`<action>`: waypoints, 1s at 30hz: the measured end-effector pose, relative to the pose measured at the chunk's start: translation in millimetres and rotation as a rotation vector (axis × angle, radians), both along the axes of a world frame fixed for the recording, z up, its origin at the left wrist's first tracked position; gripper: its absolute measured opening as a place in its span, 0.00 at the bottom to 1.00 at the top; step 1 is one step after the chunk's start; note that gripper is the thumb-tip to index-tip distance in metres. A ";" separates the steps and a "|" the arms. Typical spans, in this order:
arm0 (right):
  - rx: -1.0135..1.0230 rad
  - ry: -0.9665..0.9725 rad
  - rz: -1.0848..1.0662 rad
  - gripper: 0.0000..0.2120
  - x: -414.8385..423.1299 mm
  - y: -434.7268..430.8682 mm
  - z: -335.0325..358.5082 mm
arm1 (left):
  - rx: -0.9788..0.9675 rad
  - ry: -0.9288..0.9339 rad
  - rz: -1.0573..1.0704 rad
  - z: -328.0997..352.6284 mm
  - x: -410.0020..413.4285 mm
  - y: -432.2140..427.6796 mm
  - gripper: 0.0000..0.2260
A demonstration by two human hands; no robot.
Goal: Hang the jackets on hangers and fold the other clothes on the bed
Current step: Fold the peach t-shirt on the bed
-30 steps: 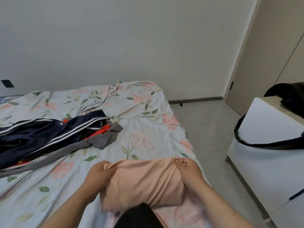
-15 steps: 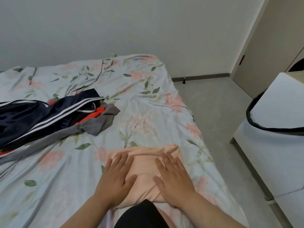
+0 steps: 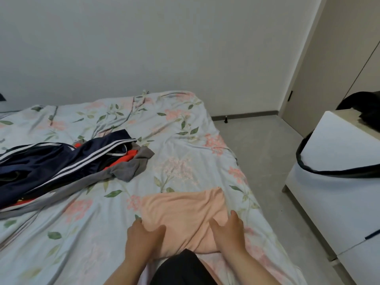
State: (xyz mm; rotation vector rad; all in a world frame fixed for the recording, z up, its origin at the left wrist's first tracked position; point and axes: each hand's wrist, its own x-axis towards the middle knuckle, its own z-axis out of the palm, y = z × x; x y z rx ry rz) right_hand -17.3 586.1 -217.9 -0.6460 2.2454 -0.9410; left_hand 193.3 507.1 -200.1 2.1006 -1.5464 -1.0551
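Observation:
A folded peach garment [image 3: 185, 212] lies on the floral bed sheet [image 3: 185, 145] near the bed's front right corner. My left hand [image 3: 141, 237] grips its left side, thumb on top and fingers curled at the edge. My right hand [image 3: 228, 231] holds the right side the same way. Further left on the bed sits a loose pile: a navy jacket with white stripes [image 3: 51, 163], a red garment [image 3: 127, 158] under it and a grey garment [image 3: 131, 168] trailing out toward the middle.
A white cabinet [image 3: 339, 192] stands right of the bed, with a black bag [image 3: 366, 114] on top and its strap hanging over the front. Grey floor [image 3: 263, 153] runs between bed and cabinet. A dark cloth [image 3: 181, 268] shows at the bottom edge.
The peach garment was laid down on the sheet and pressed flat with both palms. Now both hands have slid out to its left and right sides and curl around the edges.

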 end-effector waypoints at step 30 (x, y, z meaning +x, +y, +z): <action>-0.597 -0.372 -0.015 0.20 -223.2 45.3 103.5 | 0.076 0.912 -0.219 68.8 -176.8 -17.6 0.12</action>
